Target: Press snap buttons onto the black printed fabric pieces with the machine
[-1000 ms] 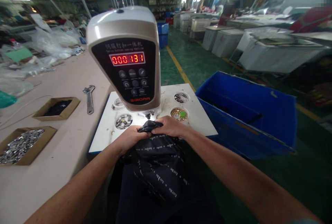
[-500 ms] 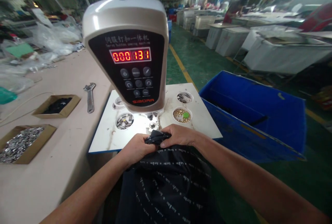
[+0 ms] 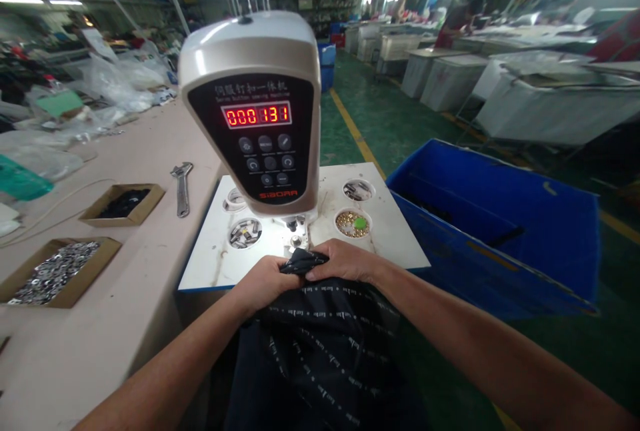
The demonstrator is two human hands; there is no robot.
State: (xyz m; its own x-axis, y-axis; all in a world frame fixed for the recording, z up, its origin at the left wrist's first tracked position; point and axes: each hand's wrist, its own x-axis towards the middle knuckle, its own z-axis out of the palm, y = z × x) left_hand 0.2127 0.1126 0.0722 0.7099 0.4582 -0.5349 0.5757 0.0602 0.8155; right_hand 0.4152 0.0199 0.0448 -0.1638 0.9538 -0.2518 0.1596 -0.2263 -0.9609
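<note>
A black garment (image 3: 320,351) with rows of small white lettering hangs from the front edge of the white machine table (image 3: 390,238) down over my lap. My left hand (image 3: 263,281) and my right hand (image 3: 343,261) are both closed on a bunched fold of it, knuckles almost touching. The fold sits just in front of the press head (image 3: 295,231) of a white button machine (image 3: 255,98), whose red display reads 000131. Round cups in the table hold gold studs (image 3: 351,223) and silver metal parts (image 3: 244,232).
A blue plastic crate (image 3: 500,224) stands on the green floor to the right. On the long beige bench to the left lie an adjustable wrench (image 3: 181,186), a cardboard box of silver parts (image 3: 55,271) and a box of black parts (image 3: 123,203). Other workbenches fill the background.
Both hands have drawn the bunched fabric slightly back from the press head toward the table's front edge. The counter still reads 000131.
</note>
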